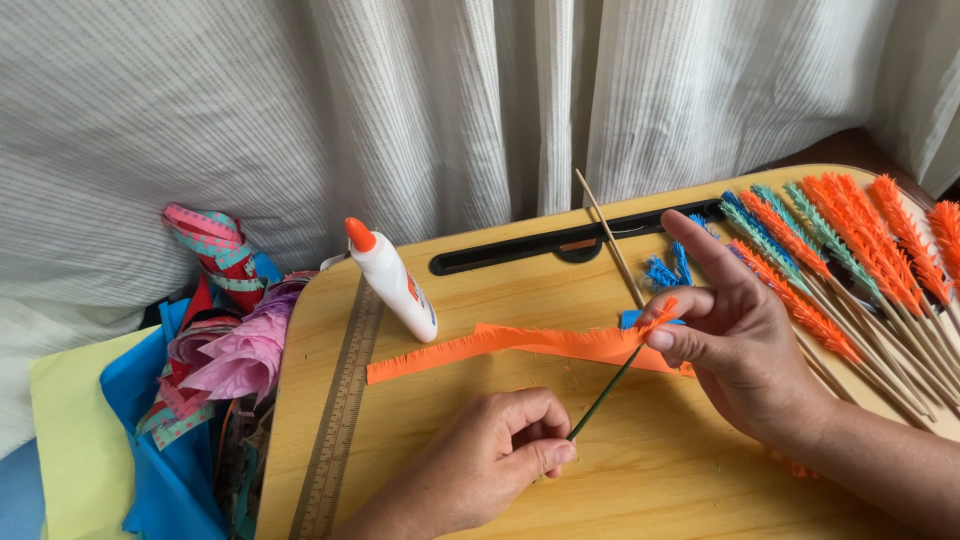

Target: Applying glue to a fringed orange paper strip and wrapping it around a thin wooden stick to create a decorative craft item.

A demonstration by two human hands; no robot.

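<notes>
Thin green stick [605,395], tilted up rightward; fringed orange paper strip [500,345], flat across the worktop [660,470], wrapped at stick's tip.

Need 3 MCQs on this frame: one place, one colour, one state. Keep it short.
1. Where is the glue bottle?
A. on the wooden tray, left of the hands
B. in the right hand
C. on the blue paper

2. Colour of the fringed paper strip?
A. blue
B. orange
C. pink

3. What is the left hand doing?
A. lying open
B. pinching the green stick
C. gripping the ruler

A: the bottle stands on the tray.
B: the strip is orange.
B: thumb and fingers close on the stick's lower end, while the right hand pinches the strip at its top.
</notes>
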